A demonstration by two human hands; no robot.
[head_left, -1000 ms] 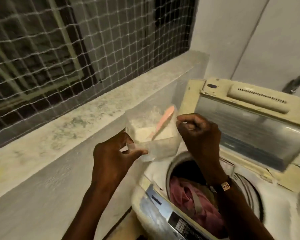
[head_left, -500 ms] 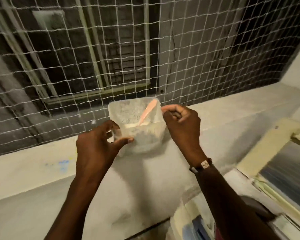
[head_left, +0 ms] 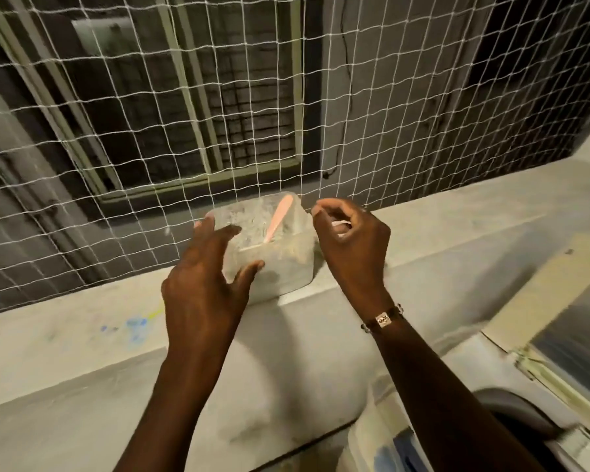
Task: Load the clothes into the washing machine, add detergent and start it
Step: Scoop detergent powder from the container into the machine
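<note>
One clear plastic detergent container [head_left: 269, 260], part-filled with pale powder, stands on the grey concrete ledge [head_left: 457, 233] close against the white netting [head_left: 150, 131]. One pink scoop [head_left: 277, 218] stands inside it, handle leaning up toward the far rim. Left hand [head_left: 205, 284]: fingers spread and released, hovering at the container's near-left corner, thumb tip just beside the front wall; contact cannot be confirmed. Right hand [head_left: 351, 247]: just beside the container's right side, fingers curled loosely, not on the container; whether something small is pinched in them cannot be told. One bracelet [head_left: 382, 318] on the right wrist. Washing machine [head_left: 491, 386]: bottom right, below the ledge and well apart from the container; raised lid [head_left: 566, 318] at the right edge, dark drum opening partly visible, blurred. Behind the netting: barred window [head_left: 246, 97], dark.
</note>
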